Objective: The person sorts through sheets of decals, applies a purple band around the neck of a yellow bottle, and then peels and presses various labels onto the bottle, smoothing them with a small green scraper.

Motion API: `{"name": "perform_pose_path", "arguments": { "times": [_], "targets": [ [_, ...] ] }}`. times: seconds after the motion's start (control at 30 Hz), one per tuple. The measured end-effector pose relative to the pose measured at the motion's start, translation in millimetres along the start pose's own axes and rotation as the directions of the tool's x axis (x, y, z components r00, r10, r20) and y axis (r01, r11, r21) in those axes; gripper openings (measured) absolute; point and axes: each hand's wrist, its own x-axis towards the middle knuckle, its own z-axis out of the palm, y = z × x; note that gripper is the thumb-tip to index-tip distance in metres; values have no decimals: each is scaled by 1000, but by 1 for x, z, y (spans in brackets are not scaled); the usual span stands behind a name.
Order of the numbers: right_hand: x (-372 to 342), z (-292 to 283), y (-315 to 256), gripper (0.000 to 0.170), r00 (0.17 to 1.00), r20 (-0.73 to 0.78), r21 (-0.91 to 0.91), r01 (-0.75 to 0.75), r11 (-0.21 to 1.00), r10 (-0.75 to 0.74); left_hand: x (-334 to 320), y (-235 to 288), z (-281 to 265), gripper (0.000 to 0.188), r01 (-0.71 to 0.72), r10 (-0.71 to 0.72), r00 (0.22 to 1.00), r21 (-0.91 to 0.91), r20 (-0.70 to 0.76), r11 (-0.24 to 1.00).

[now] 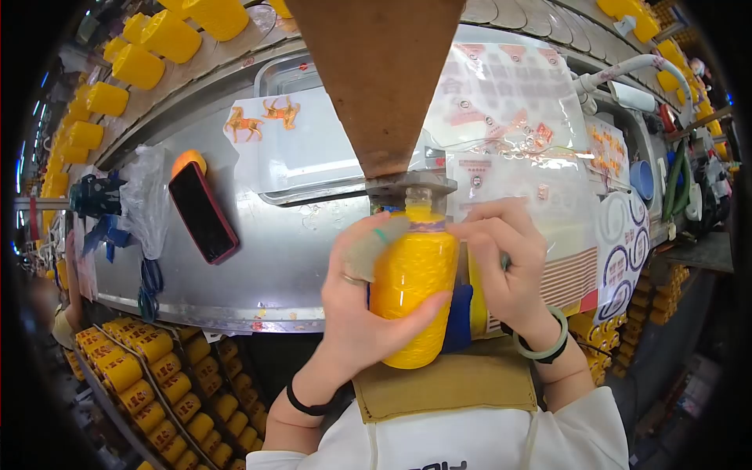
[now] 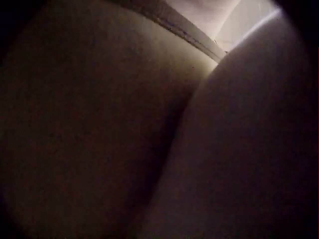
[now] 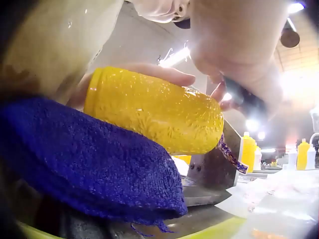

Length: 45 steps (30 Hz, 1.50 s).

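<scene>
A yellow bottle (image 1: pixel 417 282) with an embossed surface and a clear spout is held at a slant above the lap in the head view. The left hand (image 1: pixel 356 313) grips its body, thumb across the front, with a greyish wrap over some fingers. A purple patterned strip (image 1: pixel 428 225) lies at the neck, and a loose end of the strip (image 3: pixel 232 155) hangs there in the right wrist view. The right hand (image 1: pixel 505 258) is curled beside the neck, fingertips at the strip. Within its fingers sits a dark rounded object (image 3: pixel 244 97), blurred. The left wrist view is mostly dark.
A blue towel (image 3: pixel 94 164) lies below the bottle. On the metal table are a phone (image 1: pixel 203 212), a metal tray (image 1: pixel 313 160) and plastic-covered decal sheets (image 1: pixel 509 117). A brown post (image 1: pixel 384 70) rises ahead. Yellow bottles (image 1: pixel 168 37) line the conveyor; racked decorated ones (image 1: pixel 160 368) stand lower left.
</scene>
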Motion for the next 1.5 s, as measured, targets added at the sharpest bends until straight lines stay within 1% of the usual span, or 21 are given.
{"name": "perform_pose_path", "arguments": {
  "times": [0.03, 0.07, 0.1, 0.13, 0.2, 0.3, 0.33, 0.47, 0.53, 0.57, 0.63, 0.7, 0.77, 0.9, 1.07, 1.13, 1.17, 1.27, 1.33, 1.43, 1.5],
  "targets": [
    [1, -4, 4, 13, 1000, 19, -45, 1, 999, 0, -3, -12, 1, 76, 101, -104, 995, -290, 6, 952],
    [2, -5, 6, 12, 999, 41, -89, -1, 996, 4, -6, -18, 1, 76, 194, -204, 978, -552, 45, 811],
    [4, -6, 6, 12, 999, 41, -87, -2, 996, 6, -4, -15, -3, 76, 196, -206, 978, -551, 46, 811],
    [6, -7, 3, 13, 999, 31, -77, 10, 997, -8, -2, -10, -7, 80, 132, -128, 991, -347, 33, 929],
    [8, -6, -5, 13, 1000, 24, -67, 18, 998, -16, 3, 6, -10, 84, 13, -13, 1000, -18, -8, 1000],
    [7, 1, -14, 15, 997, 53, 37, -51, 998, 49, 7, 27, 3, 75, -12, 12, 1000, 97, 6, 995],
    [5, 2, -12, 15, 997, 56, 48, -48, 998, 46, 5, 24, 10, 75, -70, 78, 995, 148, -54, 986],
    [2, 0, -11, 16, 998, 61, 24, -8, 1000, 6, 1, 17, 7, 72, -7, 11, 998, 63, -66, 998],
    [3, -3, -8, 16, 998, 60, 9, 4, 1000, -4, -1, 9, 3, 73, 120, -125, 992, -170, -19, 978],
    [4, -6, -6, 16, 998, 62, -8, 17, 1000, -17, -2, 0, 3, 73, 118, -123, 992, -170, -18, 978],
    [4, -10, 3, 17, 998, 57, -30, 32, 999, -30, -5, -18, 2, 79, 156, -173, 985, -558, 24, 815],
    [6, -11, 1, 17, 997, 53, -52, 50, 997, -48, -5, -15, -3, 84, 173, -176, 984, -504, 42, 846],
    [9, -7, -12, 18, 999, 41, -18, 17, 1000, -16, 1, 11, -8, 82, 11, -12, 999, -24, -40, 1000],
    [7, 4, -15, 18, 997, 72, 64, -20, 998, 16, 0, 23, 10, 76, -23, 30, 998, 138, -48, 990],
    [5, -1, -11, 16, 998, 64, 22, 14, 1000, -16, -4, 7, 6, 75, 20, -20, 997, 1, -71, 1000],
    [8, -8, -1, 16, 997, 64, -37, 43, 998, -41, -8, -5, 7, 76, 174, -205, 979, -481, -13, 860],
    [9, -9, 2, 15, 996, 67, -95, 72, 993, -65, -8, -5, 4, 76, 173, -205, 979, -480, -14, 860],
    [12, -8, -11, 14, 999, 43, -39, 8, 999, -6, -2, 10, -2, 85, 183, -191, 982, -358, 13, 916],
    [12, -3, -18, 14, 999, 40, 4, -34, 999, 34, 6, 33, 0, 83, -30, 34, 998, 83, -44, 996],
    [10, 2, -15, 14, 997, 54, 49, -52, 997, 49, 4, 29, 9, 82, -95, 99, 995, 250, -3, 963],
    [7, -1, -5, 14, 999, 34, -13, 31, 999, -30, 3, 21, 3, 83, -79, 76, 997, 180, 27, 980]
  ]
}}
